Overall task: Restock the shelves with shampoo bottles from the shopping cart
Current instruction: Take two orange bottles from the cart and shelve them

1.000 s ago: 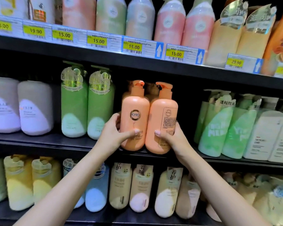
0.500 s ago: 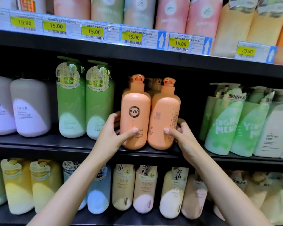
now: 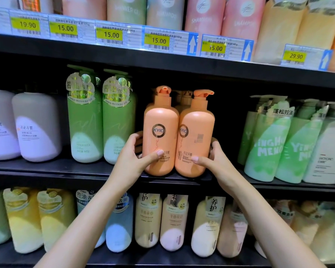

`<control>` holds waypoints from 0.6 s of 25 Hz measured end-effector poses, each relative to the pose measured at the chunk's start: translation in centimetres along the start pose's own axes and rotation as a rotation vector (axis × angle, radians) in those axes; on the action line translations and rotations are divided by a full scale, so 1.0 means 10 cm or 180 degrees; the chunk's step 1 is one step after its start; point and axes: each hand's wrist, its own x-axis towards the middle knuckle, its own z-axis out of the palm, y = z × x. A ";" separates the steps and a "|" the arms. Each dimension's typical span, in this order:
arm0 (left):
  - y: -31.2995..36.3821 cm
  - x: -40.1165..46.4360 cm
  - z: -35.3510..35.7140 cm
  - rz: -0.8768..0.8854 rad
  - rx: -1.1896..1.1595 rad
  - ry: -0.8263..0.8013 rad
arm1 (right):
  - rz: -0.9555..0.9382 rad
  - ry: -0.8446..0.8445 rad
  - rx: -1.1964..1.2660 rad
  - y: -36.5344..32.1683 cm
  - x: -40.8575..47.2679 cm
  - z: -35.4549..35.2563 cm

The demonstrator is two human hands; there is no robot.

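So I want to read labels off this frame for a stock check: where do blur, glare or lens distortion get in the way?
Head view: price tags read sharply; the shelf edge bows from wide-angle distortion; foil collars on the green bottles glare; bottom-right bottles are blurred; small print on the orange bottles is soft.

Middle shelf (image 3: 66, 167), as I see it: dark gaps flank the two orange bottles (image 3: 161, 136), a narrow one toward the green bottles (image 3: 118, 120) on the left, a wider one toward the pale green pouches (image 3: 267, 144) on the right; the upper shelf (image 3: 162, 60) caps headroom.
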 end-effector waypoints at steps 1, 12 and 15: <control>-0.01 0.00 0.00 0.0009 0.0005 0.0006 | -0.0017 0.0063 -0.0200 -0.01 0.00 0.02; -0.01 -0.01 0.00 0.0009 0.0089 0.0053 | -0.0162 0.0261 -0.0418 -0.01 -0.03 0.04; -0.01 -0.04 0.01 0.0028 0.0425 0.0160 | -0.0279 0.0666 -0.0525 -0.06 -0.05 0.08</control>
